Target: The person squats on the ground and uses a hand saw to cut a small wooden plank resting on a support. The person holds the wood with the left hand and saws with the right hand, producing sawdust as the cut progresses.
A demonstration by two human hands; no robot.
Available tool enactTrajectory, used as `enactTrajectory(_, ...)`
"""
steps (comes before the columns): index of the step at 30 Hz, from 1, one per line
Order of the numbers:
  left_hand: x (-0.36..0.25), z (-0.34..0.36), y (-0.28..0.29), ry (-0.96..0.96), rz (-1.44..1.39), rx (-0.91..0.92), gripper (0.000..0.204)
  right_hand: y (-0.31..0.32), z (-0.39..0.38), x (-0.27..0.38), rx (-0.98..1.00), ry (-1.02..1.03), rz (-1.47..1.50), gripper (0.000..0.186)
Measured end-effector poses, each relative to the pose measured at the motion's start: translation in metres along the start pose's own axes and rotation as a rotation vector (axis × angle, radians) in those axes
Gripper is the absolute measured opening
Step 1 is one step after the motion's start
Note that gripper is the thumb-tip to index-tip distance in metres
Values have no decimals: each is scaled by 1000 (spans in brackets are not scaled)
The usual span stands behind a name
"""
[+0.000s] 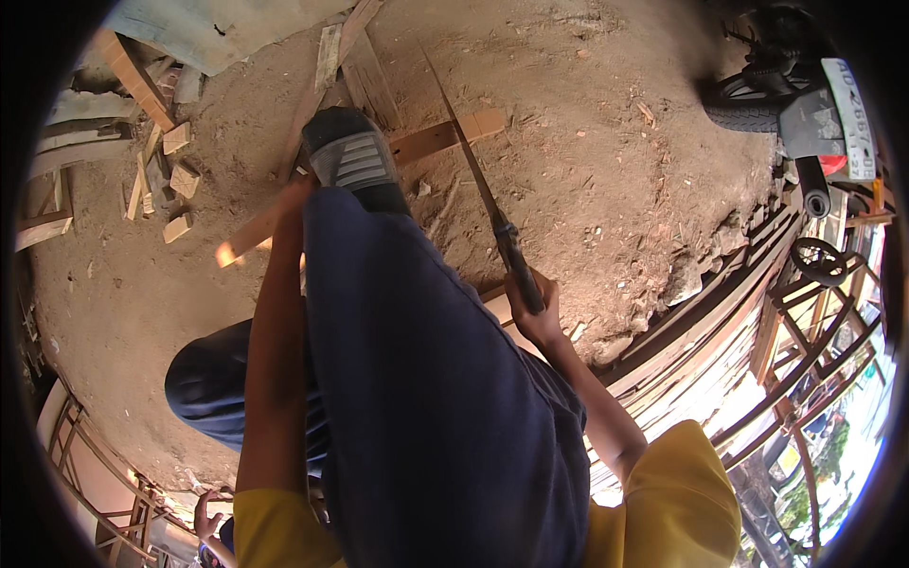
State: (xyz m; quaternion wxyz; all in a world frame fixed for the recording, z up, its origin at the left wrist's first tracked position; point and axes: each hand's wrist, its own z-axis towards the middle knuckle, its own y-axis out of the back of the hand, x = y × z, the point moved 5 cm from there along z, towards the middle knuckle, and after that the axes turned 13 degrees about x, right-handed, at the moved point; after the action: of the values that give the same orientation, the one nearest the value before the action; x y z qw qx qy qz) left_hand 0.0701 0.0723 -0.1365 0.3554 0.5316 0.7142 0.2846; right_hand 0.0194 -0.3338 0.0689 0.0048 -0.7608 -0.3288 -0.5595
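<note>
A long wooden strip (431, 142) lies across the dirt ground, pinned under my dark shoe (348, 151). My right hand (532, 317) is closed on the dark handle of a handsaw (478, 180). The blade runs up and away and crosses the strip near its right end. My left hand (290, 201) reaches down beside my knee and grips the strip just left of the shoe; my blue trouser leg (417, 379) partly hides its fingers. The strip's sunlit left end (227, 253) sticks out past my left arm.
Several wood offcuts (175, 170) lie scattered at the upper left. The rear of a motorcycle (786, 104) stands at the upper right. Stacked planks and timber frames (729, 312) fill the right side. Another person's hand (204, 519) shows at the lower left.
</note>
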Motion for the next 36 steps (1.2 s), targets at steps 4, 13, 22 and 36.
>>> enactTrajectory(4, -14, -8, 7, -14, 6, 6, 35, 4, 74, 34, 3, -50, 186, 20)
enactTrajectory(13, -4, -2, 13, -10, -36, -31, 34, 11, -17, -6, -27, 25, -54, 17)
enactTrajectory(22, -7, -3, 14, -6, -40, -34, 33, 3, 56, -3, 35, -12, 102, 17)
enactTrajectory(36, -7, -5, 14, 0, -56, -23, 33, 3, 66, 25, -16, -30, 194, 21)
